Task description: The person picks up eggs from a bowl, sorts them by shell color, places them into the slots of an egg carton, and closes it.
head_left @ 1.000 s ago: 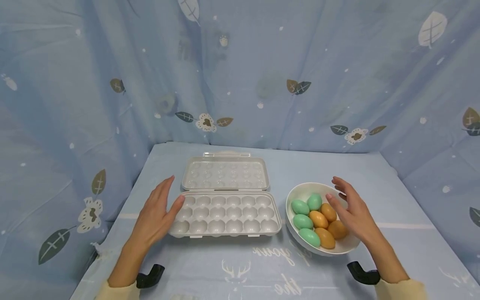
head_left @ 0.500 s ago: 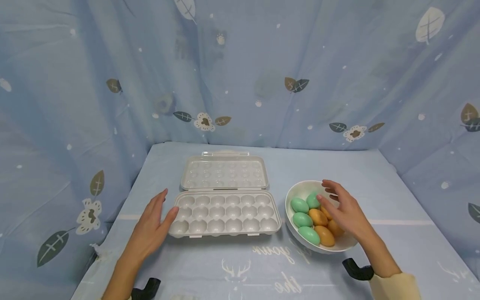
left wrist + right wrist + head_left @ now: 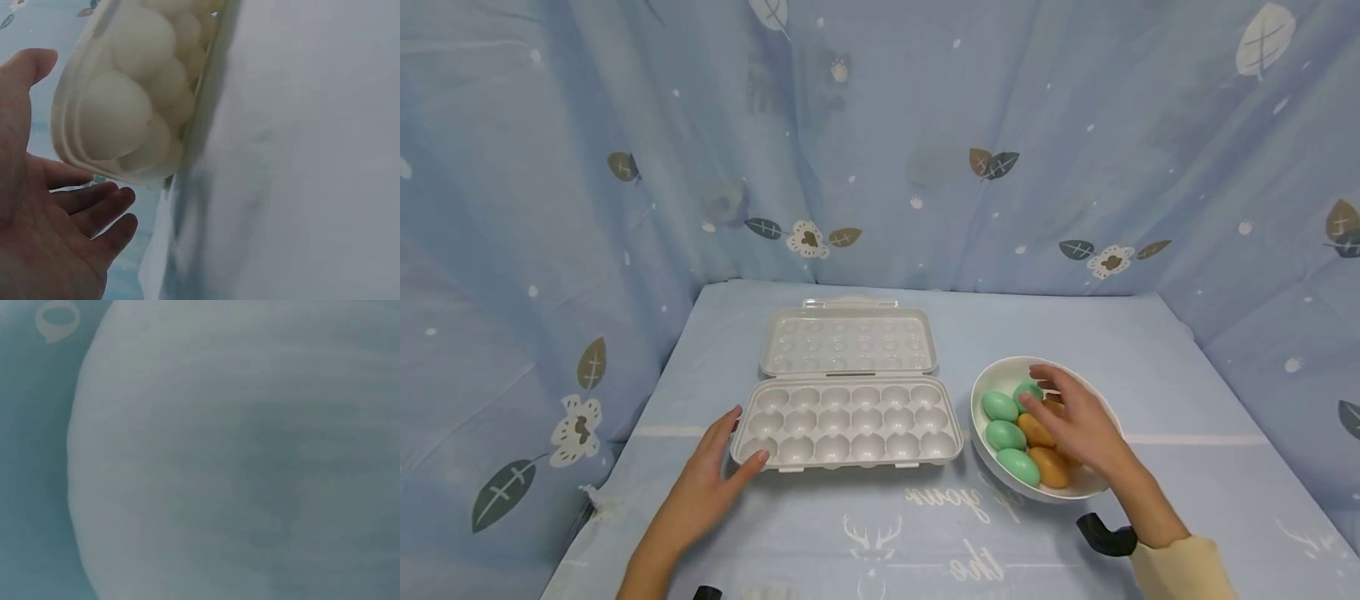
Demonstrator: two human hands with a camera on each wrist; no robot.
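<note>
A white egg carton (image 3: 850, 460) lies with its lid (image 3: 850, 342) folded back, its rows of cups holding nothing. My left hand (image 3: 703, 483) is at the carton's front left corner, thumb and fingers spread to either side of it. In the left wrist view a gap shows between that hand (image 3: 56, 219) and the carton (image 3: 112, 119). To the right, a white bowl (image 3: 992, 375) holds several green eggs (image 3: 1004, 435) and orange eggs (image 3: 1049, 468). Over the bowl hovers my right hand (image 3: 1078, 425), fingers apart, hiding some eggs; whether it touches one is unclear.
A light blue cloth with printed lettering (image 3: 973, 567) covers the table. Blue patterned curtains (image 3: 880, 167) enclose the back and sides. The right wrist view is filled by the bowl's outer wall (image 3: 187, 456), with no hand showing.
My right hand has moved left and lower over the bowl, covering more of the orange eggs. The left hand has come down toward me, to the carton's front left corner.
</note>
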